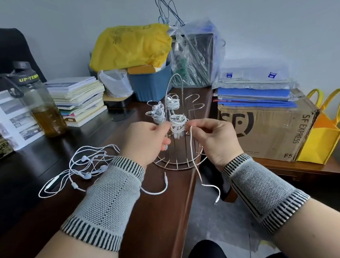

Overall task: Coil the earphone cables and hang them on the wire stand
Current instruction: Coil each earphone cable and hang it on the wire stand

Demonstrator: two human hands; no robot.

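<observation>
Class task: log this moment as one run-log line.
left hand: holds coil | right hand: pinches cable tail | wire stand: three coils hung | loose earphones: on table

You wear grey knit wristbands (108,204) with black-and-white striped edges on both wrists; dark trousers (205,255) show at 6 o'clock.

One head cam, looks fwd and down, close over desk edge (192,180).

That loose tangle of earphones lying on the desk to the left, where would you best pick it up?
Judging by how it lies, take the loose earphones at the plug end, coming from above. That end curls free of the tangle on the desk, nearest the left hand, so a pinch grip there should draw the cable out singly.
</observation>
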